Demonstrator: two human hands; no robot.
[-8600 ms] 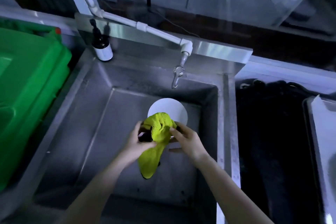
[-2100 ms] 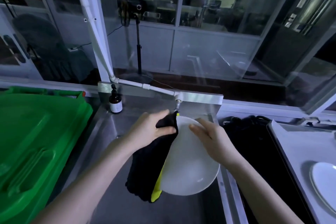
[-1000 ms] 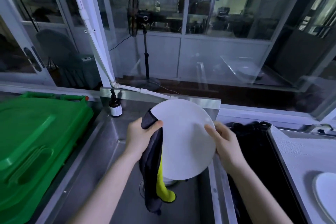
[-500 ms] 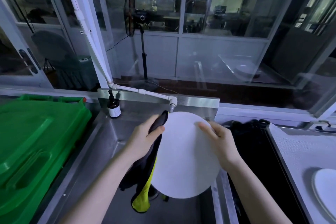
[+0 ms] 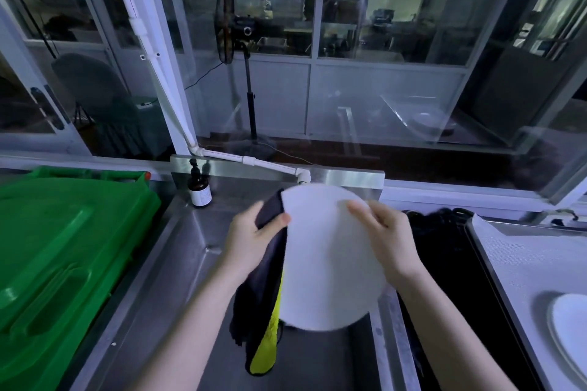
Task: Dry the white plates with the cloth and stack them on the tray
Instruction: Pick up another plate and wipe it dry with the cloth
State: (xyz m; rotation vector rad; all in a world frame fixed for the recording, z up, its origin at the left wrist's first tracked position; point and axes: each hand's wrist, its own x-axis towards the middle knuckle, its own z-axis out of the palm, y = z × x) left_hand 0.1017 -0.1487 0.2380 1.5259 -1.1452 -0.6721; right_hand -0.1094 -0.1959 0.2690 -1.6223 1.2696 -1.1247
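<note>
I hold a round white plate (image 5: 327, 263) upright over the steel sink (image 5: 178, 267). My left hand (image 5: 251, 238) grips the dark grey and yellow cloth (image 5: 260, 301) against the plate's left rim, thumb on the plate's face. The cloth hangs down behind the plate toward the basin. My right hand (image 5: 384, 238) grips the plate's right rim, fingers curled over its face. Another white plate (image 5: 568, 327) lies on the white-lined tray (image 5: 514, 251) at the right edge.
A green plastic bin lid (image 5: 63, 251) fills the left side. A brown pump bottle (image 5: 199, 190) stands at the sink's back corner, beside the white pipe tap (image 5: 301, 175). A black tub (image 5: 444, 257) sits between sink and tray. Glass windows rise behind.
The plate has turned a little between my hands and sits slightly lower and to the right; my left hand has slid with the cloth along its left rim.
</note>
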